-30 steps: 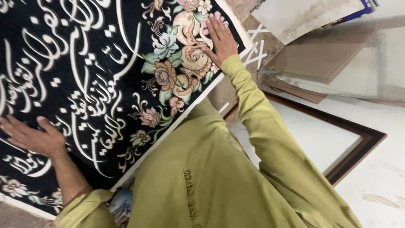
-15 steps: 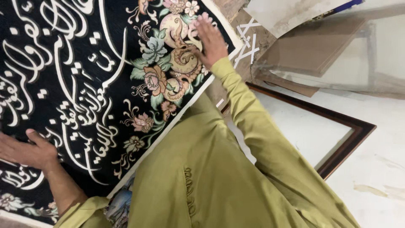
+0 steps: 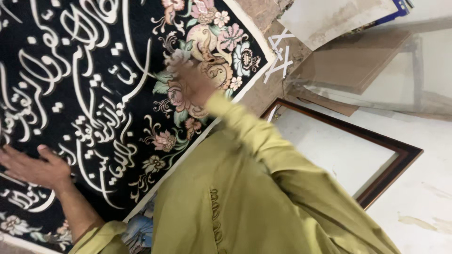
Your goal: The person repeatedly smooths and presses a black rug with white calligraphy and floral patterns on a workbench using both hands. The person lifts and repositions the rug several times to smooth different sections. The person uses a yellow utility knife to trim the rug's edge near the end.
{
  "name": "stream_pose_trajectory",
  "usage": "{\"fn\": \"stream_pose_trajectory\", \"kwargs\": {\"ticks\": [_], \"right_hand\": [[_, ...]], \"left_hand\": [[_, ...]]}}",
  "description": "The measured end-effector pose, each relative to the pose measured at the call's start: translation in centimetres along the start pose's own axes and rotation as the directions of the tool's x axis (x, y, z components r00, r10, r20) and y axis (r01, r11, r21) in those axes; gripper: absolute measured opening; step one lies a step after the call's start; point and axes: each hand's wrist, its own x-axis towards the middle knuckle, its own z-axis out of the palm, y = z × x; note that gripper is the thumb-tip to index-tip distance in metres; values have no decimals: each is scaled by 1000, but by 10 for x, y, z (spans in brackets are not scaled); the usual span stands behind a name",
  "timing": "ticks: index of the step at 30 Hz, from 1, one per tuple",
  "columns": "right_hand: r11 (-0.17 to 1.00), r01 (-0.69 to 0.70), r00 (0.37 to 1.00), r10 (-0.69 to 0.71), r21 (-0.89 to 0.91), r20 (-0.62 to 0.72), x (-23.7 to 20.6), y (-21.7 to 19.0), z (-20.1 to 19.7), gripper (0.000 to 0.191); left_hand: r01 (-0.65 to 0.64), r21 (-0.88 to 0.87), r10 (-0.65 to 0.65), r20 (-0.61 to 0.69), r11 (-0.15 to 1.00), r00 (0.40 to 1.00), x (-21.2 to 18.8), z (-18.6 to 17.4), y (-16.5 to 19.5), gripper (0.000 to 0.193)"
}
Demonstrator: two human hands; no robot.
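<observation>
Head view, only one. Big black embroidered cloth (image 3: 70, 94), flat, woven-looking pile, white flowing script stitched across it, pink, cream and green flowers bunched at the corner and along the bottom edge, thin white border. It fills the left half of the picture, spread under both hands.

Left hand (image 3: 33, 167): open, fingers spread, palm flat on the cloth near the lower left. Right hand (image 3: 188, 84): motion-blurred, lying on the flower corner, looks open and flat, grasping nothing as far as I can tell. Hands well apart.

Olive-green sleeves and shirt (image 3: 245, 202), soft matte fabric, one row of small fabric buttons.

To the right: one dark brown wooden frame (image 3: 391, 174), rectangular, on a pale floor. One clear glass sheet (image 3: 376, 75) above it, over one brown board (image 3: 358, 56). White tape crosses (image 3: 280, 54) on the bare backing just beside the cloth corner.
</observation>
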Motion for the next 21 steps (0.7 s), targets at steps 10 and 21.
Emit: {"fn": "stream_pose_trajectory", "kwargs": {"ticks": [10,21], "right_hand": [[801,481,864,-503,-355,37,20,10,-26,85],[692,222,826,-508,-686,-245,88,104,-154,87]], "left_hand": [[-34,-37,33,-27,999,999,-8,-8,-2,85],[-32,-8,31,-42,999,999,-5,-7,2,87]]}}
